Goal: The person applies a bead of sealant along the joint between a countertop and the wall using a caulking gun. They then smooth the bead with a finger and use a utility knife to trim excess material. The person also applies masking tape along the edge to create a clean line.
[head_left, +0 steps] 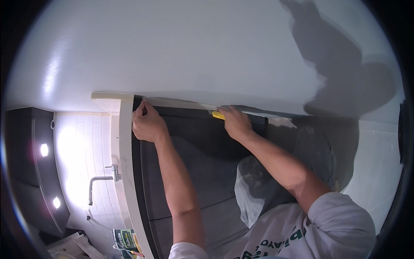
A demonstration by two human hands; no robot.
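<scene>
One yellow tool (pixel 218 115) sits in the curled right hand (pixel 237 124), its end jutting out leftward from the fingers, just beside the upper edge of the dark panel (pixel 185 134). Well apart to its left, the left hand (pixel 148 124) has thumb and fingers drawn together near the pale worktop (pixel 128 151), though I cannot tell what they pinch. Between both hands runs a pale strip (pixel 181 103) beside the white wall (pixel 207 52).

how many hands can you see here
2: the left hand near the upper left corner of the dark panel, and the right hand farther right along its top edge, holding a yellow tool.
</scene>
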